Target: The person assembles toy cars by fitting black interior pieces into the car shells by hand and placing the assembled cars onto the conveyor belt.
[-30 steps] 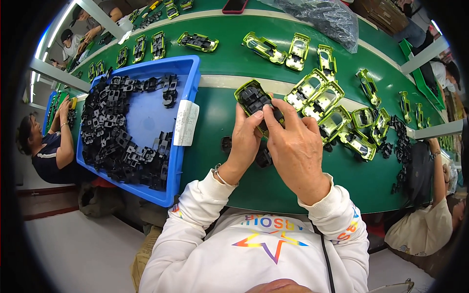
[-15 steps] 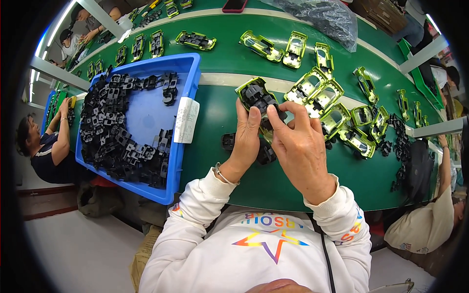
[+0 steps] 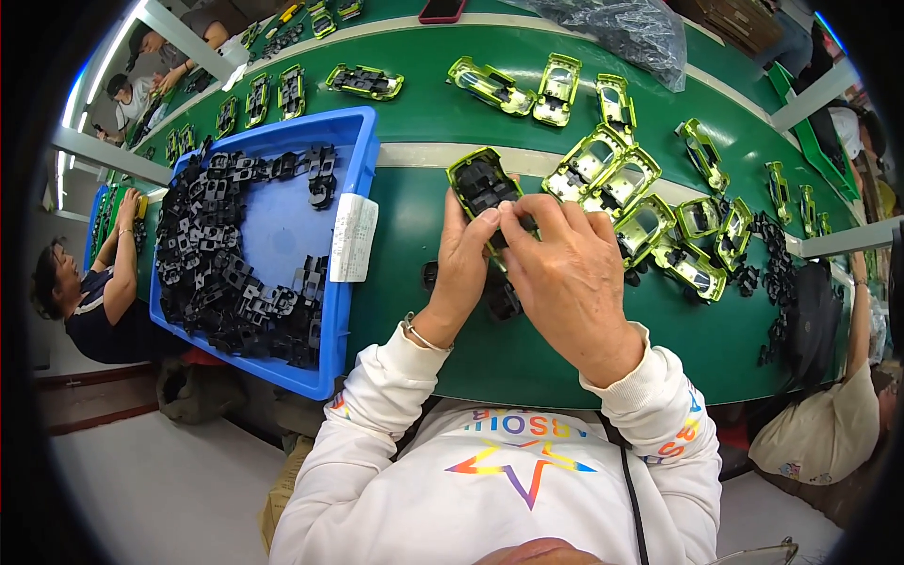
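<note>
A lime-green toy car body (image 3: 455,179) with a black interior piece (image 3: 486,183) inside it is held up over the table. My left hand (image 3: 459,273) grips its side, thumb on the near part. My right hand (image 3: 570,282) is closed at the near end, thumb and index fingertips pressed against the black piece close to my left thumb; the fingers partly hide that end. Loose black interior pieces (image 3: 504,300) lie on the table beneath my hands. Several green car bodies (image 3: 587,162) cluster just right of my right hand.
A blue bin (image 3: 362,160) of black pieces (image 3: 202,245) stands at left, a paper label (image 3: 353,237) on its side. More car bodies (image 3: 557,89) line the green table (image 3: 414,202). Black pieces (image 3: 778,273) are heaped at right. A plastic bag (image 3: 621,38) lies at the back. Other people work both sides.
Both hands have shifted slightly left with the car body. My right fingertips have come nearer my left thumb, and more of the black interior piece shows in the body.
</note>
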Motion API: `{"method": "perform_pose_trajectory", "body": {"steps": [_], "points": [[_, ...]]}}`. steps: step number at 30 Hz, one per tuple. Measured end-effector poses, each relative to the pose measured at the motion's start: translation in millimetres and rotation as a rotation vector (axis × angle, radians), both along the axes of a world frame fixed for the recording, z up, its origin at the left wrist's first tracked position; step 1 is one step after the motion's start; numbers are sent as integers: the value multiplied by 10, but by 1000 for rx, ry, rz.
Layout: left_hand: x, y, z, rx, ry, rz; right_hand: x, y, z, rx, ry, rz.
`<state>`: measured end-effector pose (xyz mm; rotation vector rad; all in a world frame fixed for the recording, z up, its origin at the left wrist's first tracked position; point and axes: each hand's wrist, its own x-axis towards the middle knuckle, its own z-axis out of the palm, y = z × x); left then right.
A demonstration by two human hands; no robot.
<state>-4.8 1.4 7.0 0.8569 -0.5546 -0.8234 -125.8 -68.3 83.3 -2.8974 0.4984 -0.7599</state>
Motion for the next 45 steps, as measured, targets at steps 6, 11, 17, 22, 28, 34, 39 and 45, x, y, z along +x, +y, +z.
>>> {"method": "perform_pose_trajectory", "body": {"steps": [6,11,17,22,28,34,39,45], "points": [[-22,-76,-107,91,-9,-49,-147,-182,-16,167,-20,36],[-5,-94,26,137,-37,-35,-698,-483,-159,499,-325,60],[282,-74,-65,133,-55,12,-2380,-763,-473,396,-372,-579],[169,-125,2,177,-111,-24,-2974,-1024,-621,391,-288,-743],[-59,-165,128,200,-130,-62,-2837,-1509,-733,0,-36,-667],[-67,-74,81,200,-81,-42,-2884,-1349,-846,85,-11,-601],[-49,-92,105,187,-70,-58,-2872,-1085,-633,-3,-6,-552],[-79,-150,117,173,-32,-70,-2568,-1126,-726,-52,32,-570]]}}
